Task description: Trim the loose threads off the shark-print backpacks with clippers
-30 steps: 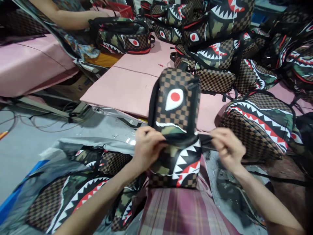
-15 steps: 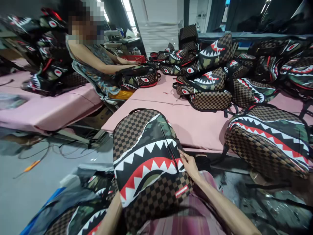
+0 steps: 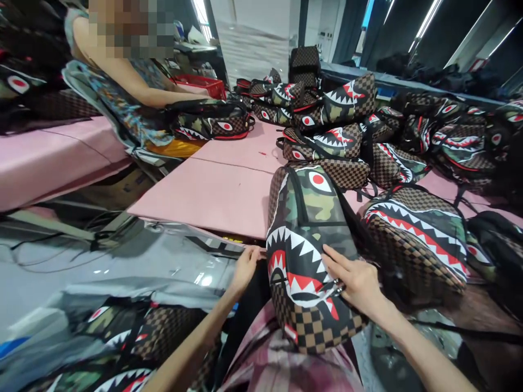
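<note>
A checkered backpack (image 3: 314, 212) with a shark mouth and a red-and-white eye stands on my lap, its side turned toward me. My right hand (image 3: 357, 283) lies against that side, fingers stretched, near a zipper by the teeth print. Beside the backpack's left edge is my left hand (image 3: 247, 264), its fingertips drawn together close to the front panel; whether they pinch anything is too small to tell. A similar backpack (image 3: 420, 234) rests at the table edge to the right.
Piled backpacks (image 3: 339, 141) cover the far right of the pink table (image 3: 204, 190). At the left a seated person (image 3: 122, 87) handles another bag (image 3: 212, 120) near a red basket (image 3: 204, 86). More bags (image 3: 118, 337) lie in plastic at lower left.
The backpack has turned from its front to its side and moved right. My left hand has come out from behind it; my right hand has moved onto its side. The view has shifted.
</note>
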`<state>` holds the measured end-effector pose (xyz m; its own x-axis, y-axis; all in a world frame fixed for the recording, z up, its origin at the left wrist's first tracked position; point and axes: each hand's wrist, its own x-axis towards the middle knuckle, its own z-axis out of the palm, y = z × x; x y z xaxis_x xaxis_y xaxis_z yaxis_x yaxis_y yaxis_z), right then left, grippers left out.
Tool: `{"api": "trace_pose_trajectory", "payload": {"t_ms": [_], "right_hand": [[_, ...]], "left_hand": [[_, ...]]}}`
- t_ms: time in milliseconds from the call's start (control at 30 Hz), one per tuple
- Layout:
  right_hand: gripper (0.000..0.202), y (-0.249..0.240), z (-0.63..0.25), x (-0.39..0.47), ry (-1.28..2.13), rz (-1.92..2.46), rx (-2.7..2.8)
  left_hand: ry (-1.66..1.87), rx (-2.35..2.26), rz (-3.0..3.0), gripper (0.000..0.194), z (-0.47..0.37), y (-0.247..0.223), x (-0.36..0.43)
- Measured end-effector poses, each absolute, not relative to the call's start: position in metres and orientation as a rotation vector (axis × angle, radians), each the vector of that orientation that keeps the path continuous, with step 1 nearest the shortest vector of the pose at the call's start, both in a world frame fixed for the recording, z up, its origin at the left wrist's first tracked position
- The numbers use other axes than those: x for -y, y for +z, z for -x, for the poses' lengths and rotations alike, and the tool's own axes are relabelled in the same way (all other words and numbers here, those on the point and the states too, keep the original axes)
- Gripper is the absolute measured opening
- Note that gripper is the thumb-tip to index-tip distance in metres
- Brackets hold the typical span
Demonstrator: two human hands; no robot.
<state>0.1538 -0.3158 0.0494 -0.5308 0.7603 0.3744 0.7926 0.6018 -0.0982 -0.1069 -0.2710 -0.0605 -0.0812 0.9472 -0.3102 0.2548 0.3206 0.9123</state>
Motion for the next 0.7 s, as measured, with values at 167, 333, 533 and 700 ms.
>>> {"api": "trace_pose_trajectory", "payload": {"t_ms": [167, 333, 533, 700], "right_hand": [[0.033, 0.043, -0.155, 0.316, -0.087, 1.134, 2.434], [0.042, 0.051, -0.144, 0.331, 0.093, 0.885, 2.692], [0.051, 0.039, -0.129, 0.351, 0.360, 0.845, 2.966], [0.039, 0.029, -0.119, 0.365, 0.480, 0.863, 2.982]], "left_hand": [[0.571, -1.146, -1.676, 0.010, 0.096, -0.020, 0.313], [0.401, -0.963, -2.197, 0.023, 0.116, -0.003, 0.301], [0.317, -0.867, -2.936, 0.019, 0.153, 0.013, 0.276], [0.431, -1.169, -3.095, 0.018, 0.162, 0.031, 0.239]]}}
